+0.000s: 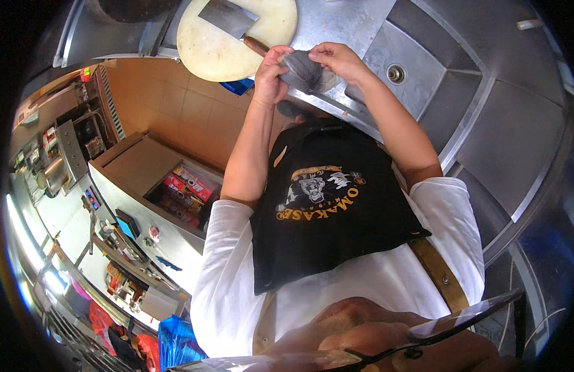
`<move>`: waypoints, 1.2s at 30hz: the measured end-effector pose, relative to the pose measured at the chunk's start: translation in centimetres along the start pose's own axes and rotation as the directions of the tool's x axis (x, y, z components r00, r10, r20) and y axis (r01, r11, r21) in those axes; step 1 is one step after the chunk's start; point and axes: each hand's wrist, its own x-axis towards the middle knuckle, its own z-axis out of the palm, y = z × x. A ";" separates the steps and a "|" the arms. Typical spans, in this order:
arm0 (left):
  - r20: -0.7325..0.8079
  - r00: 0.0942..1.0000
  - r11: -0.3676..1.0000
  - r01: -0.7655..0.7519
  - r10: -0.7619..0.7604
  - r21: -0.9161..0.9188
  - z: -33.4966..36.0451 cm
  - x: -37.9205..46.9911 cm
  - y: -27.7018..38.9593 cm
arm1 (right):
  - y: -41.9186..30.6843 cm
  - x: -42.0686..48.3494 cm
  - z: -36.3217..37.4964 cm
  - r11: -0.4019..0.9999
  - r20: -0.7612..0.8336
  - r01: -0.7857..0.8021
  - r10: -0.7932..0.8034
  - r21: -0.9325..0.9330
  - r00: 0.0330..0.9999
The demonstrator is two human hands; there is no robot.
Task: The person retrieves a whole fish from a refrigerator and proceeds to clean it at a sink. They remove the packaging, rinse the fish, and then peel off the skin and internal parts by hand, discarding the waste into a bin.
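Above the counter's front edge, my left hand [272, 72] grips the left side of a soft, thin, dark-grey piece [304, 69]. Fingers and thumb of my right hand [333, 58] pinch its upper right edge. The piece is creased and gathers to a darker lower end; its material cannot be told. Just beyond my left hand, a cleaver [229, 17] with a wooden handle lies flat on a round, pale chopping board [198, 56]. My left fingers partly cover the handle's near end, and whether they touch it is unclear.
A steel sink [408, 51] with a drain [396, 73] is sunk into the steel counter [340, 21] at right. Something blue [239, 87] shows beneath the board's edge. To the left stands a cabinet [138, 158] holding red packets [189, 183]. A blue plastic bag [179, 342] appears at lower left.
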 end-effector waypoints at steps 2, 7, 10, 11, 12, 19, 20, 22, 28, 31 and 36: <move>-0.008 1.000 0.999 0.013 -0.013 0.050 -0.1 0.1 -0.2 | 0.3 0.1 0.1 0.998 -0.028 -0.032 0.033 0.060 0.999; -0.087 0.996 0.961 -0.010 0.035 0.277 -1.8 -0.5 -0.7 | 2.4 0.3 0.3 0.989 -0.082 0.136 -0.140 -0.052 0.987; -0.139 0.990 0.875 0.087 -0.023 0.477 -4.1 -1.0 -0.6 | 2.6 0.3 0.8 0.981 -0.020 0.191 -0.191 -0.018 0.981; -0.130 0.992 0.894 0.065 -0.007 0.444 -4.7 -1.3 -0.7 | 2.3 0.3 1.1 0.982 0.010 0.186 -0.186 -0.015 0.983; -0.108 0.994 0.910 0.044 0.001 0.411 -4.2 -1.1 -0.5 | 2.6 1.0 1.4 0.964 -0.011 0.190 -0.195 -0.185 0.981; -0.050 0.999 0.953 0.016 -0.001 0.301 -3.7 -1.5 0.2 | 4.0 1.9 3.1 0.992 0.062 -0.063 0.070 -0.108 0.996; -0.052 0.999 0.955 0.023 -0.008 0.295 -4.1 -1.5 0.1 | 4.1 2.0 3.1 0.990 0.049 -0.065 0.071 -0.122 0.996; -0.061 0.998 0.944 -0.006 0.027 0.329 -4.2 -1.4 0.4 | 4.8 2.4 2.7 0.987 0.017 -0.065 0.068 -0.149 0.998; -0.061 0.998 0.943 0.003 0.018 0.333 -4.4 -1.7 1.2 | 3.0 1.6 4.3 0.996 -0.010 -0.085 0.085 0.037 0.996; -0.033 0.999 0.936 0.011 0.000 0.353 -4.6 -1.5 1.0 | 2.6 2.0 4.4 0.969 0.072 -0.227 0.220 0.101 0.973; -0.060 0.997 0.827 -0.006 0.048 0.562 -4.8 -1.7 1.4 | 3.5 1.4 3.5 0.999 -0.056 0.035 -0.036 -0.019 0.998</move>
